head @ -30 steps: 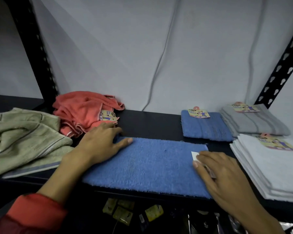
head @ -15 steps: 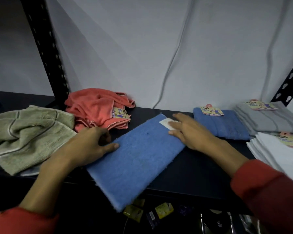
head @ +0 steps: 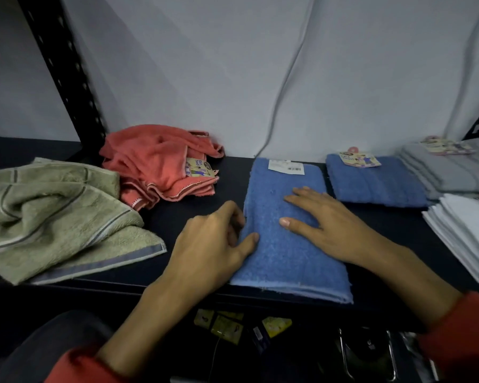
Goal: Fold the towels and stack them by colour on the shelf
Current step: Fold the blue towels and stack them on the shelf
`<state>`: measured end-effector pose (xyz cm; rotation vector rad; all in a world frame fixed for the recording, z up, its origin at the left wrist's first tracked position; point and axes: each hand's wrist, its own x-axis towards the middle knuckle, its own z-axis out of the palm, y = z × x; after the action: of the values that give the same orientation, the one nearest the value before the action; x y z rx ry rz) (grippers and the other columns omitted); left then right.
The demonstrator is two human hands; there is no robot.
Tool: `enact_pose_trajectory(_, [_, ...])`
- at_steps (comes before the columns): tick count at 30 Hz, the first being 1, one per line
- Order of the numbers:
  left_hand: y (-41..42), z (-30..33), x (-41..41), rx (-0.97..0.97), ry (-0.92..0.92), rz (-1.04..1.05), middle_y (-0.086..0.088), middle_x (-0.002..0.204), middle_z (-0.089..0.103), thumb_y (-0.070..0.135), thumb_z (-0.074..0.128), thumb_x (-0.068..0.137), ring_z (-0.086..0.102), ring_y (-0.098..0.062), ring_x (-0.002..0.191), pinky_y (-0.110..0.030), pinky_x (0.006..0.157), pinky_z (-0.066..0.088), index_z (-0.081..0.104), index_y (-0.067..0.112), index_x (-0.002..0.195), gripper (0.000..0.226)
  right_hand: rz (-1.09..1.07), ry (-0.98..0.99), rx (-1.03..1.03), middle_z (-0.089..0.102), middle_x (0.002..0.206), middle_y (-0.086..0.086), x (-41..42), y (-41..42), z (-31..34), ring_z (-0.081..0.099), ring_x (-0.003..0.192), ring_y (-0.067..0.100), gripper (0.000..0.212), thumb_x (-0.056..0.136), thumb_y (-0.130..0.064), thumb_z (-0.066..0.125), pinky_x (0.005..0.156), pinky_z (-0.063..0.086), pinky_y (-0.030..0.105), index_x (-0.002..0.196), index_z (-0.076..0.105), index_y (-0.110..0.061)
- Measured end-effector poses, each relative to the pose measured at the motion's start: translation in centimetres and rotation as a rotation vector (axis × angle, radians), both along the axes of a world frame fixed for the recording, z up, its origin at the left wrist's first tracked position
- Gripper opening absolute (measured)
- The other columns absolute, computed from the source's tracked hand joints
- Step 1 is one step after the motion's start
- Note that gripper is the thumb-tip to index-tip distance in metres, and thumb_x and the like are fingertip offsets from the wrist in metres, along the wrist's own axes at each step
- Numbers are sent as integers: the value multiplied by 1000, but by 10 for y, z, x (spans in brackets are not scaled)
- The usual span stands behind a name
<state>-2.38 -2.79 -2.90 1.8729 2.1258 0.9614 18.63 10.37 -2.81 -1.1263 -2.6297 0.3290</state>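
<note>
A folded blue towel (head: 285, 233) lies lengthwise on the dark shelf (head: 199, 275), just left of a second folded blue towel (head: 376, 183). The right hand (head: 329, 225) rests flat on it, fingers straight; the left hand (head: 213, 244) curls its fingers at the towel's left edge, thumb on top

Stacked white folded towels (head: 465, 230) cut off at 3 o'clock edge; small yellow packets (head: 227, 326) under black shelf (head: 194, 286) too dark to identify.

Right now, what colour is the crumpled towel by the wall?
Coral-red crumpled towel, seen in the head view.
</note>
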Motion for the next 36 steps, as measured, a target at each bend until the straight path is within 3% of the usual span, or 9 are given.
enact_pose_trajectory(3, [-6,-2,-6,29,-19,-118,16,88,62,52,70,85,60,-3,82,-29,74,50,54,41,111,32,0,90,182,57,138,-5,11,-7,4,47,134,17,68,91,-70,42,114,34,43,134,59,-20])
enact_pose_trajectory(6, [-18,-2,-9,87,-28,-222,18,110,56,53,70,87,59,-3,104,-27,90,49,63,40,108,25,109,339,88,62,118,-19,31,-52,7,55,119,7,46,91,-58,58,102,43,37,121,67,-25])
enact_pose_trajectory(9, [-36,-1,-8,100,-64,-318,15,115,62,52,74,85,62,-5,114,-22,97,47,72,33,98,23,213,353,-8,61,125,-17,60,-85,-6,56,124,13,48,86,-55,69,100,46,32,124,67,-26])
enact_pose_trajectory(14, [-49,-7,-7,58,27,-387,21,124,60,54,83,74,58,-5,122,-26,106,43,72,33,110,43,226,415,143,62,134,-5,84,-100,-31,55,130,12,39,89,-36,68,106,47,30,119,70,-10])
enact_pose_trajectory(21, [-55,-5,2,121,-7,-410,14,109,65,31,85,79,65,-14,105,-34,90,51,72,29,103,27,179,541,156,67,99,-4,90,-107,-18,65,94,14,21,94,-15,65,83,48,21,111,72,-4])
enact_pose_trajectory(24, [-52,7,7,194,-50,-378,10,97,70,29,76,88,68,-14,94,-34,81,52,72,24,107,20,132,595,121,65,102,-8,91,-110,-10,66,92,11,25,96,-15,62,79,48,17,120,66,-12])
enact_pose_trajectory(29, [-55,32,17,263,-17,-340,6,107,72,37,65,99,69,-9,102,-31,88,52,62,30,132,34,114,665,163,67,106,-12,90,-112,19,67,93,11,20,100,-16,59,78,50,21,119,64,-22])
enact_pose_trajectory(32, [-50,55,17,306,67,-383,7,105,74,32,58,100,70,-7,100,-35,85,54,71,23,124,29,122,622,261,70,109,-9,88,-105,43,64,105,0,22,96,-15,56,89,44,11,112,71,-13])
enact_pose_trajectory(36, [-25,85,8,294,135,-381,13,97,75,33,54,101,69,2,92,-20,81,51,76,22,114,27,92,592,252,72,90,-8,77,-80,65,66,84,8,14,101,-17,57,72,47,19,101,71,-15])
